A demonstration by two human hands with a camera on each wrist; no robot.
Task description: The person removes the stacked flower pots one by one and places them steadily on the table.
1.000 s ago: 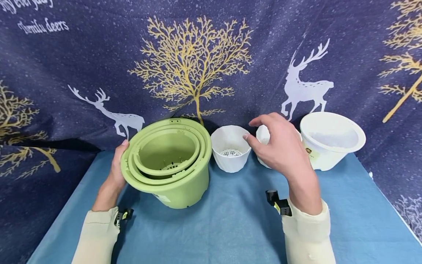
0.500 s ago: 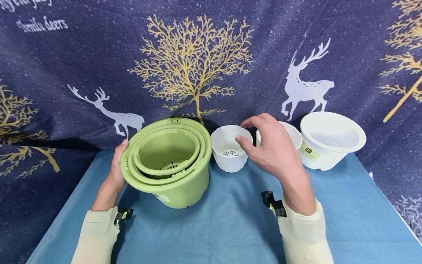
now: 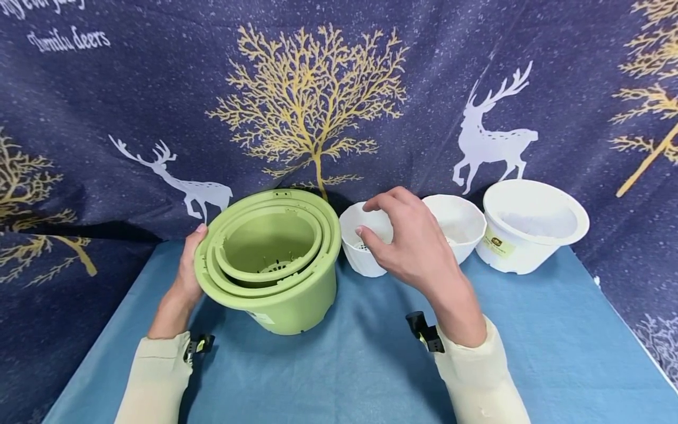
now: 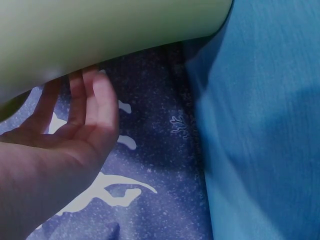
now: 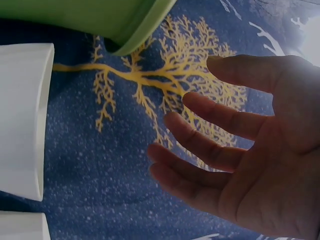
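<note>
Green plastic flowerpots (image 3: 304, 297), several nested one inside another, stand on the left of the table. My left hand (image 3: 189, 256) holds the outermost pot by its left rim, thumb at the rim and fingers against the outer wall (image 4: 125, 30). My right hand (image 3: 413, 241) is in the air with nothing in it, fingers spread and loosely bent. In the head view it overlaps a small white faceted flowerpot (image 3: 356, 259) with a perforated base, just right of the green stack. The right wrist view shows this hand (image 5: 250, 145) apart from the white pots.
Another small white faceted flowerpot (image 3: 463, 221) stands behind my right hand. Right of it is a larger white flowerpot (image 3: 521, 253) with a yellowish label. A blue cloth (image 3: 339, 377) covers the table; a dark blue deer-and-tree hanging (image 3: 424, 88) rises behind.
My right hand has moved left, from over the second small white pot to over the first, uncovering the second. The left hand and green pots have stayed in place.
</note>
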